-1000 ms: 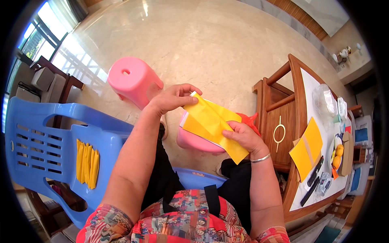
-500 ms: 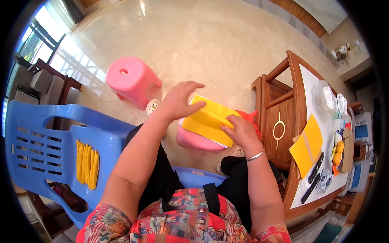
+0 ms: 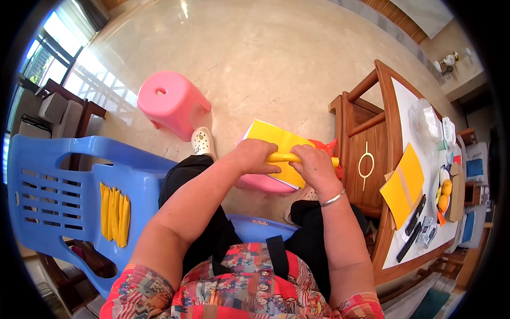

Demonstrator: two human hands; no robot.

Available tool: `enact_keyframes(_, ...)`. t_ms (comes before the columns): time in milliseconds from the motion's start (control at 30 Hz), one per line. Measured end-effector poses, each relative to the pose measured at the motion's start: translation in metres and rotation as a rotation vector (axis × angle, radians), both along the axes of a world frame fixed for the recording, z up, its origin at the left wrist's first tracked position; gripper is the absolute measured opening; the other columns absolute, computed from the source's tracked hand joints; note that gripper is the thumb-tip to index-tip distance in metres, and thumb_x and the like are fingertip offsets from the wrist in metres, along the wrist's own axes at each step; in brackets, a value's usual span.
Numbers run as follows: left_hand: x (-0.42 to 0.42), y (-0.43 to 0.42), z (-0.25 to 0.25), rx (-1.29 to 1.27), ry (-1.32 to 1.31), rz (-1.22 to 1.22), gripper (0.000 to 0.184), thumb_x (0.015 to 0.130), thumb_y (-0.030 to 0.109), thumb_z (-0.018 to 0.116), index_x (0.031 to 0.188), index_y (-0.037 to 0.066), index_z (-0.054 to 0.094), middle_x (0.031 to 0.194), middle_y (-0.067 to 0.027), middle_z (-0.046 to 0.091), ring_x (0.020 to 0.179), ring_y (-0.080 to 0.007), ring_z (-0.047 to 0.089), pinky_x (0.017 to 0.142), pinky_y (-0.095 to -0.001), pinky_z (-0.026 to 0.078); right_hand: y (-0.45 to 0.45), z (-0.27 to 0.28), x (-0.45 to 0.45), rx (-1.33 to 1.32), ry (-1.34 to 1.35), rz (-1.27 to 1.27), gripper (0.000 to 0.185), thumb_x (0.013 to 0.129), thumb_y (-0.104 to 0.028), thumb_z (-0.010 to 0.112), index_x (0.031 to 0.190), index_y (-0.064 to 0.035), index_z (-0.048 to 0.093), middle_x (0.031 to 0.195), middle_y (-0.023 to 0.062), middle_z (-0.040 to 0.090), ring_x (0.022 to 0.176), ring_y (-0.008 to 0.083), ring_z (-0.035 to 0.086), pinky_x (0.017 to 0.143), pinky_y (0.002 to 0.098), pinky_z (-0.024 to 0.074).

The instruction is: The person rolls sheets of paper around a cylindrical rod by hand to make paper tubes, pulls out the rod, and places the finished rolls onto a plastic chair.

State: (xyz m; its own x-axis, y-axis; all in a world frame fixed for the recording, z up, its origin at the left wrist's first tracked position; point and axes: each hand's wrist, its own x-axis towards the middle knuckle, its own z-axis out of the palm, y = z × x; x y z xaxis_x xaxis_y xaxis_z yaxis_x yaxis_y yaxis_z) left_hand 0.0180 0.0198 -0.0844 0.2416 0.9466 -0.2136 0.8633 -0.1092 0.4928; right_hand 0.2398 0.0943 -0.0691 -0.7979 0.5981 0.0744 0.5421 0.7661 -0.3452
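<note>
A thin yellow paper roll is held level by both hands above yellow sheets with a white edge, which lie on a pink stool. My left hand closes around the roll's left part. My right hand grips it further right, and its end sticks out past that hand. On the seat of a blue plastic chair at left, several similar yellow rolls lie side by side.
Another pink stool stands ahead on the left. At right, a wooden table bears a yellow sheet, black-handled tools, orange fruit and plastic packs. A red bag shows behind the pink stool in front of me.
My left hand has come down from above the sheets onto the roll beside my right hand. The yellow paper under my right hand is now a narrow roll held level.
</note>
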Motion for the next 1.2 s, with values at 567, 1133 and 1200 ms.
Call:
enact_keyframes(567, 0.003, 0.000, -0.014, 0.136, 0.093, 0.001, 0.037, 0.089, 0.045, 0.071, 0.099, 0.010, 0.065, 0.087, -0.0124, 0.072, 0.084, -0.0359, 0.071, 0.074, -0.0484, 0.056, 0.005, -0.003, 0.005, -0.208, -0.021, -0.023, 0.023, 0.085, -0.025, 0.075, 0.103, -0.0110, 0.071, 0.093, 0.0118, 0.068, 0.094, 0.0333, 0.067, 0.080, 0.0451, 0.0533)
enact_keyframes(1133, -0.004, 0.002, -0.014, 0.233, 0.092, 0.077, 0.032, 0.082, 0.040, 0.079, 0.090, 0.010, 0.070, 0.085, -0.0101, 0.071, 0.084, -0.0319, 0.071, 0.073, -0.0456, 0.056, 0.007, -0.004, 0.003, -0.351, 0.030, -0.044, 0.034, 0.086, -0.036, 0.079, 0.100, -0.0081, 0.065, 0.090, 0.0162, 0.070, 0.087, 0.0380, 0.068, 0.075, 0.0463, 0.0534)
enact_keyframes(1200, -0.010, 0.002, -0.008, 0.073, 0.055, 0.049, 0.033, 0.082, 0.040, 0.079, 0.093, 0.010, 0.071, 0.087, -0.0112, 0.072, 0.087, -0.0330, 0.071, 0.075, -0.0458, 0.056, 0.010, -0.006, 0.004, -0.291, 0.022, 0.014, 0.032, 0.085, -0.034, 0.079, 0.099, -0.0084, 0.065, 0.092, 0.0151, 0.070, 0.087, 0.0374, 0.067, 0.075, 0.0461, 0.0537)
